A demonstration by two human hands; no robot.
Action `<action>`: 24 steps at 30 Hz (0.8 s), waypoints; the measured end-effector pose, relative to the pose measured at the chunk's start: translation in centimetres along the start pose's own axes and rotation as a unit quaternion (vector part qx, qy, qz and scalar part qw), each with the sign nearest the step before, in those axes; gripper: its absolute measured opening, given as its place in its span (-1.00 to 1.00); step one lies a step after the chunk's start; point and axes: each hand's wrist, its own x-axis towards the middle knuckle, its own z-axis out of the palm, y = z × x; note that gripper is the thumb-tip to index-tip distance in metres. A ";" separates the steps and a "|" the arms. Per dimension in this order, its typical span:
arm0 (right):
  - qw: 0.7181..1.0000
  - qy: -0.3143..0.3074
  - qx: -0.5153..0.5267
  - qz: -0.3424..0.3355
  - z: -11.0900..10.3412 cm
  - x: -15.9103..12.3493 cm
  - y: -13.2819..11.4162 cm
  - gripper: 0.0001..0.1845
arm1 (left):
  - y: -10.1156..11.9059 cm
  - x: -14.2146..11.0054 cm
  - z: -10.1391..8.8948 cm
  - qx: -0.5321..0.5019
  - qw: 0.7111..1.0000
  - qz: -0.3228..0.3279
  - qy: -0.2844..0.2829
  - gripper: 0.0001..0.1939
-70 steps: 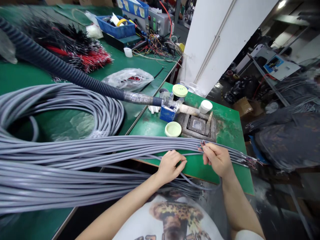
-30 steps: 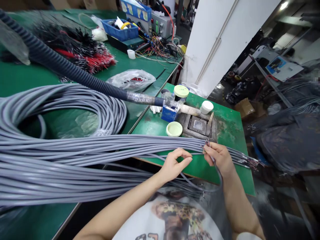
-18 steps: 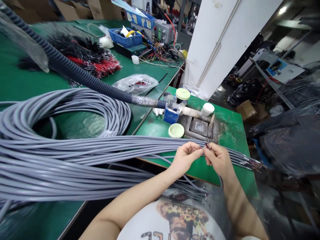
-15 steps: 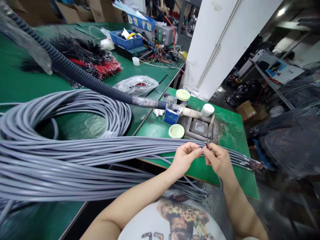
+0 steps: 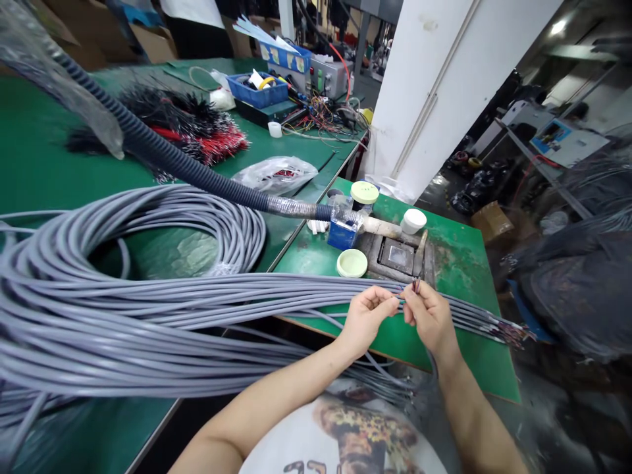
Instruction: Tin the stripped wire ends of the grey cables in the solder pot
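Note:
Over the front edge of the small green board, my right hand (image 5: 428, 319) is closed on the end of a grey cable, whose thin dark and reddish wires (image 5: 415, 284) poke up above the fingers. The cable (image 5: 433, 364) hangs down below that hand. Thumb and index finger of my left hand (image 5: 364, 320) pinch the tip of one thin wire (image 5: 399, 295) that runs across to the right hand. Behind and under both hands passes a bundle of grey cables (image 5: 296, 289), with stripped ends (image 5: 511, 332) at the right.
A large cable coil (image 5: 148, 197) lies on the green table. A ribbed hose (image 5: 197, 176) crosses above it towards a soldering pot (image 5: 397, 255). Around that stand a pale green dish (image 5: 352, 263), a white tub (image 5: 413, 220) and a blue box (image 5: 342, 236). A person (image 5: 195, 26) stands at the back.
My hands have drawn slightly apart, and a thin wire now shows between them. The view has shifted a little, and a person has come into sight at the back.

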 end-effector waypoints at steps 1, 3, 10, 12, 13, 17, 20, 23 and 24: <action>1.000 0.000 0.011 0.003 0.0 0.0 0.1 -0.71 | -0.1 0.0 0.0 0.002 1.000 0.002 -0.001 -0.80; 0.999 -0.007 0.031 0.010 0.0 0.1 0.2 -0.72 | -0.2 0.0 -0.1 0.000 1.000 0.002 -0.002 -0.81; 0.998 -0.049 0.036 -0.010 -0.3 0.1 0.3 -0.80 | -0.6 0.6 -0.2 -0.027 0.999 -0.010 -0.014 -0.80; 0.998 -0.058 0.001 -0.023 -0.5 0.1 0.2 -0.82 | -0.7 0.6 -0.1 -0.027 1.000 0.000 -0.008 -0.78; 0.997 -0.062 -0.018 -0.029 -0.7 0.2 0.1 -0.83 | -0.7 0.6 -0.1 -0.027 1.000 0.009 -0.005 -0.77; 0.993 -0.081 -0.077 -0.042 -1.4 0.9 -0.2 -0.77 | -1.1 0.8 -0.1 -0.015 0.998 0.053 -0.026 -0.75; 0.988 -0.102 -0.107 -0.051 -1.7 1.4 -0.6 -0.70 | -1.4 1.1 -0.2 -0.001 0.996 0.087 -0.032 -0.73; 0.982 -0.114 -0.142 -0.055 -1.9 1.7 -0.8 -0.71 | -1.6 1.3 -0.1 0.003 0.995 0.094 -0.016 -0.70; 0.981 -0.111 -0.151 -0.058 -1.9 1.7 -0.7 -0.72 | -1.8 1.3 -0.1 -0.002 0.996 0.092 -0.009 -0.68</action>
